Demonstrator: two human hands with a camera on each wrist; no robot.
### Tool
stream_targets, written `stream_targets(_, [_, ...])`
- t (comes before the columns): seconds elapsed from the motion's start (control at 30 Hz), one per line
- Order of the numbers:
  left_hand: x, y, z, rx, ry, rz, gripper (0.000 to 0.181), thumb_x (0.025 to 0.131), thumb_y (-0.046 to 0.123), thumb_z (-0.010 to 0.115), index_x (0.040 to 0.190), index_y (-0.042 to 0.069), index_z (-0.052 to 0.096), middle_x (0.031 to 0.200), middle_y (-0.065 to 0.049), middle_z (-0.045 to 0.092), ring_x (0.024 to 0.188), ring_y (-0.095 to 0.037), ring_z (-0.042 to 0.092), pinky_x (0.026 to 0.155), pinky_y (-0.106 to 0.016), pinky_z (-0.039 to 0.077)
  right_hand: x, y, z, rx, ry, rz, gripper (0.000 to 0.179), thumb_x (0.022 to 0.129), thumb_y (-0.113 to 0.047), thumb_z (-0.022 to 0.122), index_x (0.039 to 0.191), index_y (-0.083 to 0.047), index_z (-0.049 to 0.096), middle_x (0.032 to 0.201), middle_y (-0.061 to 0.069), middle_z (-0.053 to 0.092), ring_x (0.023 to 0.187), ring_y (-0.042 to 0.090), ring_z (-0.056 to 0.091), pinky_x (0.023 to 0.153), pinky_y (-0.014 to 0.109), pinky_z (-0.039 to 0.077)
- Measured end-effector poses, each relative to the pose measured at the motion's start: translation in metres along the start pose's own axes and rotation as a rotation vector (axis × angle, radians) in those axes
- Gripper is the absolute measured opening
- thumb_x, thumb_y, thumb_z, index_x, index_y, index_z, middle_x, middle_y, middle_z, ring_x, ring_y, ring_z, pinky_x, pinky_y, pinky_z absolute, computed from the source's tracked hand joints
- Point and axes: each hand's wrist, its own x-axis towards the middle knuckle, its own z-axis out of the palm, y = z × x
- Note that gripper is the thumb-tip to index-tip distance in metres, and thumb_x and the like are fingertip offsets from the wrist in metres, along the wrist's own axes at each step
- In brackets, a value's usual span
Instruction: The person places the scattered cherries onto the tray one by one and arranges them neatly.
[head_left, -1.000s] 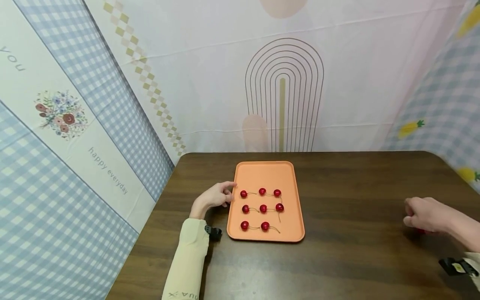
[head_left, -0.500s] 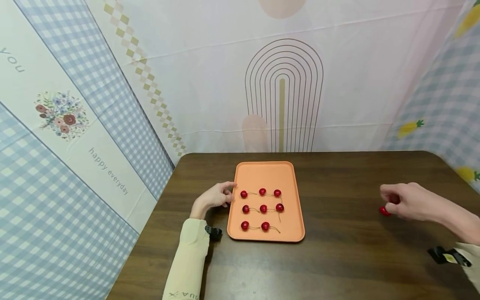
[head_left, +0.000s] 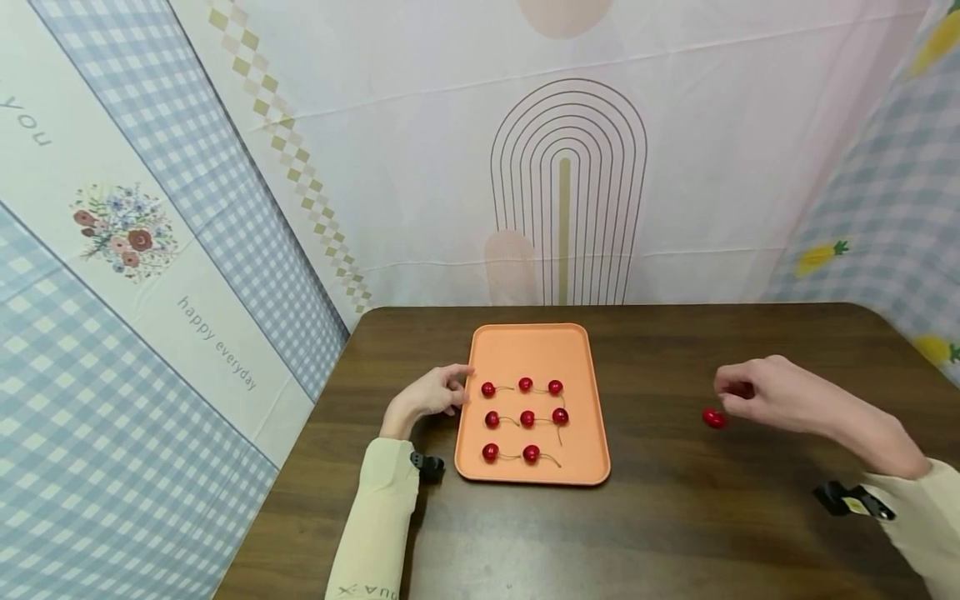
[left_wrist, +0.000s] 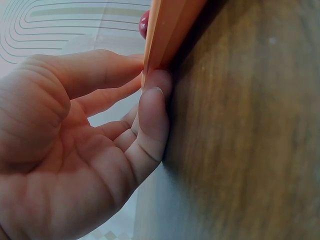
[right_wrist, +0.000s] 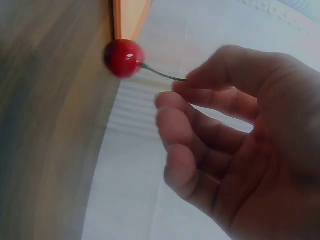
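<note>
My right hand (head_left: 783, 396) pinches the thin green stem of a red cherry (right_wrist: 124, 59) between thumb and forefinger. The cherry hangs out ahead of the fingertips, to the right of an orange tray (head_left: 528, 350) and apart from it. The other fingers of that hand are loosely bent. On the tray, several stemmed cherries (head_left: 528, 418) lie in rows across its middle and near part. My left hand (head_left: 429, 392) holds the tray's left rim, fingertips against the edge and some fingers curled low by the tabletop, as the left wrist view shows.
Under the tray is a dark brown wooden table (head_left: 652, 533). A patterned cloth (head_left: 420, 125) hangs behind it, with blue checked cloth (head_left: 97, 400) on the left side. Each wrist carries a small black camera (head_left: 427, 467).
My right hand has moved left across the table toward the tray, carrying the cherry by its stem. The left hand and the tray stay where they were.
</note>
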Motion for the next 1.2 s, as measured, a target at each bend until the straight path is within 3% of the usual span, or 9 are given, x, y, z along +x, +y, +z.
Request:
stream_targets(0.23, [0.001,-0.001,0.001,0.001,0.004,-0.005,0.054,0.094,0.002,0.057,0.146,0.011,0.046,0.091,-0.010,0.061,0.073,-0.016,0.057,0.064,-0.027,0.051,0.015,-0.018,0.015,0.044,0.068,-0.046,0.020,0.090,-0.009,0.064,0.081,-0.027,0.061,0.065,-0.016,0.046,0.058,-0.004,0.038,0.052,0.020,0.033])
stream_targets(0.53, [0.002,-0.002,0.001,-0.004,0.008,-0.010,0.054,0.094,0.003,0.057,0.146,0.012,0.046,0.091,-0.010,0.062,0.073,-0.016,0.057,0.064,-0.027,0.051,0.037,-0.041,0.039,0.061,0.114,-0.009,0.011,0.089,-0.011,0.065,0.083,-0.020,0.067,0.069,-0.013,0.054,0.061,0.001,0.045,0.054,0.020,0.040])
stream_targets(1.2, [0.000,0.000,0.000,0.011,0.001,-0.012,0.053,0.094,0.003,0.057,0.145,0.011,0.047,0.092,-0.010,0.062,0.074,-0.017,0.058,0.066,-0.028,0.052,0.067,-0.090,0.089,0.121,0.040,-0.192,0.007,0.087,-0.011,0.069,0.085,-0.017,0.068,0.072,-0.014,0.056,0.062,0.000,0.045,0.056,0.018,0.044])
